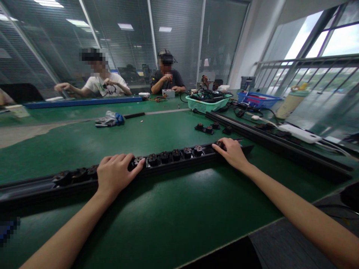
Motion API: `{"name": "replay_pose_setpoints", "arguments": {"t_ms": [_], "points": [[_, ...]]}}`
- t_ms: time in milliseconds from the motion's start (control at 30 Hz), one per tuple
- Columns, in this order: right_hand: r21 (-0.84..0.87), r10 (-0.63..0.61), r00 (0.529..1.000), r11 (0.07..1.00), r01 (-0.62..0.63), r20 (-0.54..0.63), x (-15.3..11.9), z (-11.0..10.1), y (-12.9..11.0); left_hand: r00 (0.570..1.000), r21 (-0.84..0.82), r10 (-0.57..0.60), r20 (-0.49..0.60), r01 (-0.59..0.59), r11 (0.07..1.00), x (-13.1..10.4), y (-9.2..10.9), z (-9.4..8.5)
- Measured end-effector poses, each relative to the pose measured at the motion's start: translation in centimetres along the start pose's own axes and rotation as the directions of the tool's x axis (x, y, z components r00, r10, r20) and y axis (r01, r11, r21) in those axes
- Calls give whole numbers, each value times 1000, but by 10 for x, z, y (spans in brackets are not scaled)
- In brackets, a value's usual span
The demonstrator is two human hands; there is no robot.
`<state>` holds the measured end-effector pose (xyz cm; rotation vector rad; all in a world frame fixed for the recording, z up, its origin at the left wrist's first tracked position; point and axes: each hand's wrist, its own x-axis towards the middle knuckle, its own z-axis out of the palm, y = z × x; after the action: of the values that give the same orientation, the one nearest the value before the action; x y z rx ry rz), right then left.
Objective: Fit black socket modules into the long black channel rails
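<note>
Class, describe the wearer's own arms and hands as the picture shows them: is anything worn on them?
The left hand and right hand are both bare, with no gloves, rings or markings visible. The left forearm and right forearm show no sleeve, watch, bracelet or cable as far as the frame reaches.

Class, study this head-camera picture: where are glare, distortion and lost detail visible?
Head view throughout: pale glare marks the glossy green tabletop below the long black channel; bright light patches show on the grey glass partition, whose pale posts splay toward the top; the bright window looks washed out.
</note>
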<state>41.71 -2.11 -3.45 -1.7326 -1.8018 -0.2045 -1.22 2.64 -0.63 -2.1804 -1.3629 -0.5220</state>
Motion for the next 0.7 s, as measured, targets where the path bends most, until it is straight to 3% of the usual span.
{"name": "replay_pose_setpoints", "arguments": {"t_ms": [700], "points": [[36,114,993,993,-113,-34,1,1,12,1000,3,10,-14,-10,1000,0,0,1]]}}
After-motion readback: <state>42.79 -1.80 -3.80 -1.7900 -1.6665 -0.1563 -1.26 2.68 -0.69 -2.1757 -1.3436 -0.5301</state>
